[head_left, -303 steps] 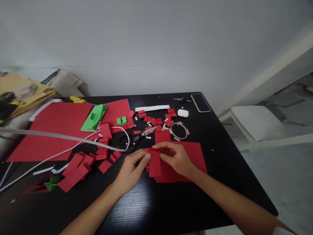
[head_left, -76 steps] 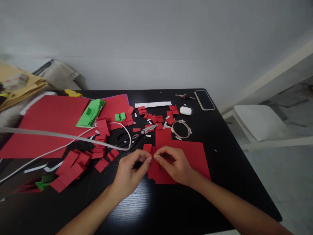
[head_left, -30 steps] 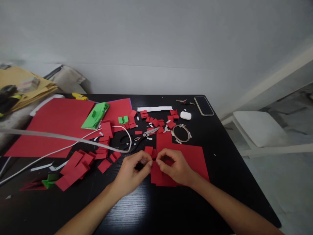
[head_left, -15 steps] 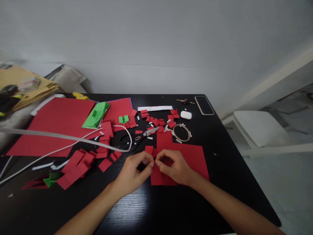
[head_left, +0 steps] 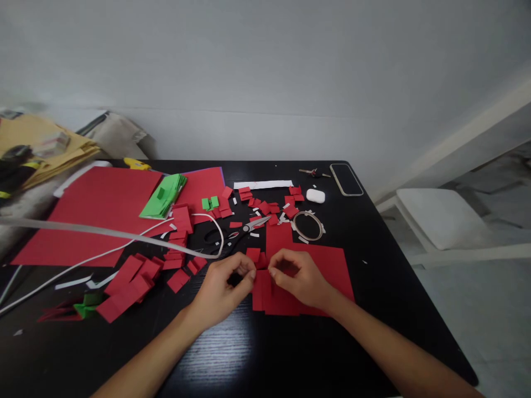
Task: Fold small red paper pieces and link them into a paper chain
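Note:
My left hand (head_left: 226,287) is closed in a pinch over the left edge of some red paper (head_left: 286,298). Facing it, my right hand (head_left: 301,279) also pinches thumb against finger, above the same paper. A small gap separates the two sets of fingertips, and whatever they hold is too small to make out. Just beyond the fingers lie small folded red pieces (head_left: 254,256). Scissors (head_left: 256,223) with dark handles rest farther back, partly open. To their right is a roll of tape (head_left: 307,226), with white scraps around it.
A white cable (head_left: 124,234) loops across the left side, over large red sheets (head_left: 95,204). Green folded paper (head_left: 164,195) and more red pieces (head_left: 131,284) lie there. A phone (head_left: 347,179), keys (head_left: 314,173) and a white case (head_left: 316,195) are at back right.
My fingertips have moved apart slightly, the left hand leftward and the right hand rightward. More of the red paper's left edge shows between them.

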The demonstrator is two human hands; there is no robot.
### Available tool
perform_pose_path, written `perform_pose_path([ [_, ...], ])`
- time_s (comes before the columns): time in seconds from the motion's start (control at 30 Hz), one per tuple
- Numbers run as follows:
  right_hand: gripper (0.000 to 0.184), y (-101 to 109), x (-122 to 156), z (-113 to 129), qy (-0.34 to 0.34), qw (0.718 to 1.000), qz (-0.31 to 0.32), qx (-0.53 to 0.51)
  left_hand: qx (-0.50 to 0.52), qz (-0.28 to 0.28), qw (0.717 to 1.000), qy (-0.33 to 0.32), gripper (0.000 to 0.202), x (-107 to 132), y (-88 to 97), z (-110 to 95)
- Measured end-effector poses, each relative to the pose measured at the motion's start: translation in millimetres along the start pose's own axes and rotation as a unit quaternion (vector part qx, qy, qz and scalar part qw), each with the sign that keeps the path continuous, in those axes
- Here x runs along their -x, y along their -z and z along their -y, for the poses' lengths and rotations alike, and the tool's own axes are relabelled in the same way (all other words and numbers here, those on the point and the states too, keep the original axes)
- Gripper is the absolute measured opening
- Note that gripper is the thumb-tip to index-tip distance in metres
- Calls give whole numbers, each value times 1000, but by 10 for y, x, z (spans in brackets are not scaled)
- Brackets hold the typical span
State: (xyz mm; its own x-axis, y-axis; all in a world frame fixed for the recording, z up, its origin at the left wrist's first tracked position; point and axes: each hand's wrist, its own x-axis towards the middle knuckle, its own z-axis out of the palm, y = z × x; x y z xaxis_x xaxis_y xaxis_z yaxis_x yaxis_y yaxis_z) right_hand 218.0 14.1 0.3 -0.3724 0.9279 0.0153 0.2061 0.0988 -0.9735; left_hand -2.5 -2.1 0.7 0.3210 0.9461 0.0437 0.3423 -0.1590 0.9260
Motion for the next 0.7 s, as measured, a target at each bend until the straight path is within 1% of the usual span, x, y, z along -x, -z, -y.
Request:
perform_pose_path([
  [0.23, 7, 2, -5, -7, -16, 1000, 3, -1, -6, -4, 1000, -1, 14, -17, 6, -11],
  [0.4, 9, -6, -12, -7, -17, 1000, -10, -2, -7, 0, 1000, -7, 19, -4, 13, 12],
  [0.53, 10, -2, -18, -3, -20, 1000, -5, -14, -9, 4, 1000, -13, 21, 6, 15, 16],
  [0.7, 10, 3, -15, -8, -13, 1000, -9, -9, 3, -8, 1000, 0, 19, -14, -3, 25],
])
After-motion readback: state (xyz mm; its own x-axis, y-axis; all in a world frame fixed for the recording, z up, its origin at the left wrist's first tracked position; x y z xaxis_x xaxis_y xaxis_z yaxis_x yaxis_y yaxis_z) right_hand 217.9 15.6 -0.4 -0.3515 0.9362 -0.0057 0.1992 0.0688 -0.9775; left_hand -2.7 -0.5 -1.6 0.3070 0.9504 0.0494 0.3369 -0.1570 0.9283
